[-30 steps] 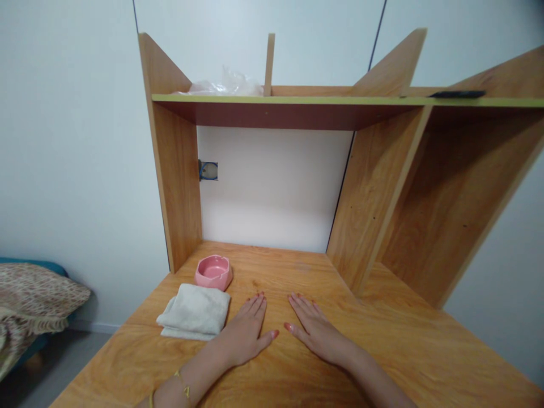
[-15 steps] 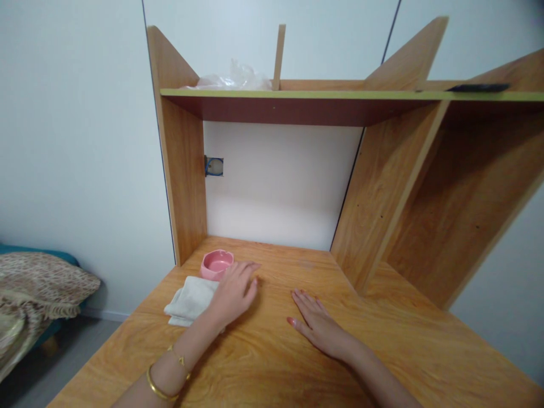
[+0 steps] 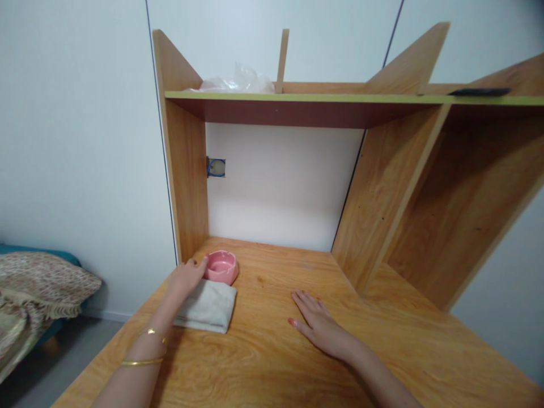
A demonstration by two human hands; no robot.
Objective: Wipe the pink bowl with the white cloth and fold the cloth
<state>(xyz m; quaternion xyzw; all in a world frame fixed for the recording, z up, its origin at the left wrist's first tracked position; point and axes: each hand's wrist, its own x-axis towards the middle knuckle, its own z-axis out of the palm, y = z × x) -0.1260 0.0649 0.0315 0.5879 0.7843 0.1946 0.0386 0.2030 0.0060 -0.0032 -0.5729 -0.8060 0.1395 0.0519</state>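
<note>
My left hand [image 3: 187, 277] is at the left side of a pink bowl [image 3: 221, 267], fingers apart and thumb tip at the rim. Whether the thumb touches the bowl or is just beside it, I cannot tell. In front of the bowl lies a folded light grey cloth [image 3: 209, 309], its left end partly hidden by my left hand and wrist. My right hand [image 3: 317, 323] rests flat on the wooden desk [image 3: 272, 362], fingers spread, holding nothing.
Wooden side panels and a shelf [image 3: 297, 97] rise behind the desk. A clear plastic bag [image 3: 240, 80] and a dark flat object [image 3: 480, 92] lie on the shelf. An uncovered wall box [image 3: 217, 168] shows blue wire. At far left is a patterned blanket [image 3: 46, 277].
My left hand has moved left, from the bowl's right front to its left side, uncovering more of the cloth. My right hand has stayed in place. The view has shifted slightly.
</note>
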